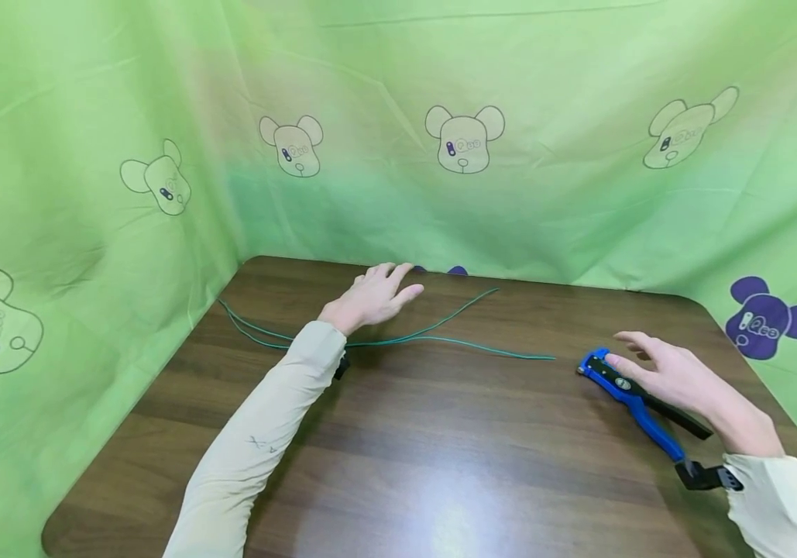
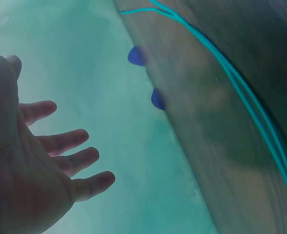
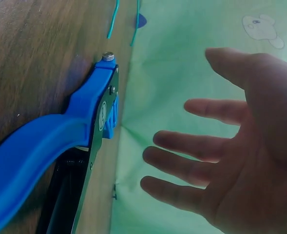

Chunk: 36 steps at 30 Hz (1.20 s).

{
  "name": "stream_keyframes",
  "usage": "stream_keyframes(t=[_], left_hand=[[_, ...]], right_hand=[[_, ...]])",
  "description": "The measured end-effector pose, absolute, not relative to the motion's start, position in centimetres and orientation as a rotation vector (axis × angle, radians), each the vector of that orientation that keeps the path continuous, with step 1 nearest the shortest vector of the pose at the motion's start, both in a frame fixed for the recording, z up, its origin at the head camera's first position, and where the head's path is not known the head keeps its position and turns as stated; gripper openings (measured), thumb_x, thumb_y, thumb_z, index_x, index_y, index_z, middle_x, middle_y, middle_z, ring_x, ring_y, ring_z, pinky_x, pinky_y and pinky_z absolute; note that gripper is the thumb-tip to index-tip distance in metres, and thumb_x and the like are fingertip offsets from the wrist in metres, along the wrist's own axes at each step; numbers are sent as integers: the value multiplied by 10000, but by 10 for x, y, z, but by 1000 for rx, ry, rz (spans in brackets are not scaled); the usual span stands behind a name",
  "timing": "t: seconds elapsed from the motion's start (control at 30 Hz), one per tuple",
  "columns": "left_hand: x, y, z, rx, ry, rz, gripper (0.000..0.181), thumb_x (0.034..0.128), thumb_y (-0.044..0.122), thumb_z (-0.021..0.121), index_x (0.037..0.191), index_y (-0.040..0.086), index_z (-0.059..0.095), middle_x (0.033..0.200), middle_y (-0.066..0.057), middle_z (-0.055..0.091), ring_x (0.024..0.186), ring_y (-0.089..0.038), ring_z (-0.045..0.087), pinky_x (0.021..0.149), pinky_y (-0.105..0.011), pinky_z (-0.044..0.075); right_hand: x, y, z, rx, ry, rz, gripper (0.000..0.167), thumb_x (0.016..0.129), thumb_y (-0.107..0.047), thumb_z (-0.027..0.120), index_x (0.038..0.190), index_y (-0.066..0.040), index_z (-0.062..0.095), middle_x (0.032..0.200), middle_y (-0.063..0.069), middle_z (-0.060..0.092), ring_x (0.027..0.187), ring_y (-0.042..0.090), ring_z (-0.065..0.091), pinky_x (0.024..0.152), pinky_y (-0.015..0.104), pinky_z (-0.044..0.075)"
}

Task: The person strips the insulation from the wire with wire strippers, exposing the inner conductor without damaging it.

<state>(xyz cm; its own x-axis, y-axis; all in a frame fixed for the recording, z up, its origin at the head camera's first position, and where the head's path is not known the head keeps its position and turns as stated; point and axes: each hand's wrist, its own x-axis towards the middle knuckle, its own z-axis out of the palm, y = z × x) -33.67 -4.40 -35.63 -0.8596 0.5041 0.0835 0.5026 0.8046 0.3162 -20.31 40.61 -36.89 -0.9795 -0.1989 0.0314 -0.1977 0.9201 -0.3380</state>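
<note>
A teal-green wire [image 1: 523, 357] lies across the back of the table, looped at the left, with two ends spread to the right. Over its middle hovers my left hand [image 1: 373, 299], holding nothing. The left wrist view shows that hand [image 2: 33, 161] with fingers spread, apart from the doubled wire [image 2: 209, 44]. On the right side of the table lies a blue and black wire stripper [image 1: 640, 407]. My right hand [image 1: 680, 376] is above and beside it. In the right wrist view the hand's fingers [image 3: 192, 146] are extended, separate from the stripper [image 3: 82, 117].
The brown wooden table [image 1: 440, 434] has rounded corners. A green curtain [image 1: 370, 209] printed with bear heads hangs behind it and along both sides. Dark wrist mounts [image 1: 705, 474] sit under the sleeves.
</note>
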Motion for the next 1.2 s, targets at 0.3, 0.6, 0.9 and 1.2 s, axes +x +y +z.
stream_keyframes(t=[0.3,0.6,0.9,1.2], left_hand=[[-333,-24,-366,866,2972,521,668,1043,618,249,1581,224,276,1560,-128,332,1440,-316,298,1119,-529,274],[-326,1,-375,925,2925,557,677,1038,628,242,1583,227,276,1554,-115,352,1439,-307,309,1125,-500,283],[-320,19,-382,982,2888,564,684,1041,623,243,1588,212,265,1541,-115,380,1426,-302,336,1118,-482,304],[-313,34,-384,1047,2866,557,614,1055,587,273,1549,227,325,1491,-104,444,1396,-295,377,1089,-483,343]], right_hand=[[-199,415,-372,-331,3057,-465,618,989,-436,612,1329,68,499,1208,399,563,1089,555,562,834,654,450],[-195,429,-374,-330,3043,-445,574,959,-377,667,1246,102,531,1074,352,629,985,491,626,804,624,477],[-198,432,-378,-332,2964,-370,586,925,-395,712,1234,75,548,984,239,669,926,460,638,763,598,495],[-197,439,-383,-311,2913,-327,639,893,-417,742,1234,89,554,1015,258,650,947,466,623,766,590,492]])
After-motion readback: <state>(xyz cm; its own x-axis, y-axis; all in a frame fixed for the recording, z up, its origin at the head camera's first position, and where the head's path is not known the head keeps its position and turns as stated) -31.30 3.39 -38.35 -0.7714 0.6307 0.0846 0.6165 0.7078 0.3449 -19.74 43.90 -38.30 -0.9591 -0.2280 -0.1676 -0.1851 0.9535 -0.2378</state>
